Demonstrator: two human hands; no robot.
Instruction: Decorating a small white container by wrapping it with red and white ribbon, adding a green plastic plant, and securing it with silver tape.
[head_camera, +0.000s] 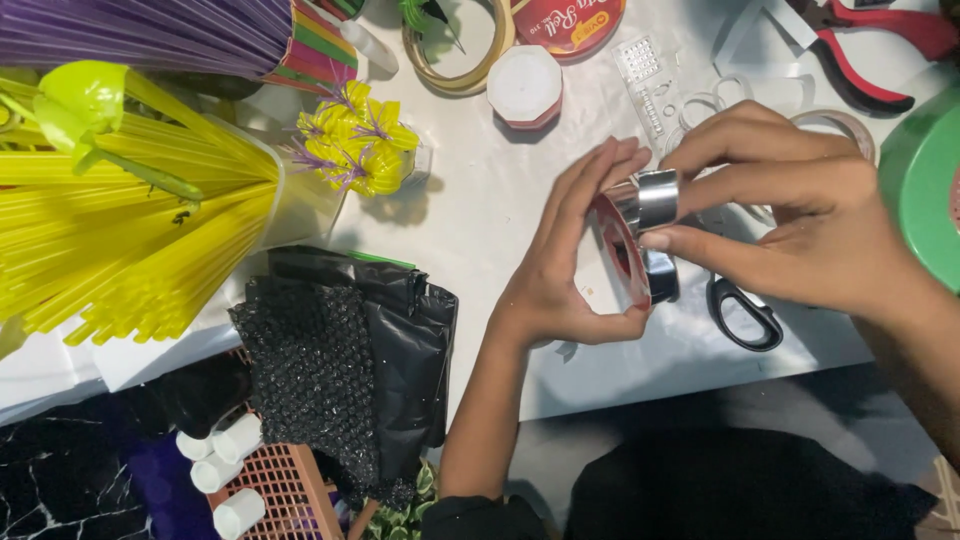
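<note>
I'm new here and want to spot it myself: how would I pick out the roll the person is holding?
Start at the white table and find the two hands meeting right of its middle. Between the left hand and the right hand sits a silver tape roll, held on edge with a red inner rim. Unlike the flat green roll and the tan ring lying nearby, it is shiny, mirror-like and lifted.

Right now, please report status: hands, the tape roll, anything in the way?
Left hand and right hand both grip the silver tape roll. Roll held on edge above the white table. Black scissors lie underneath.
</note>
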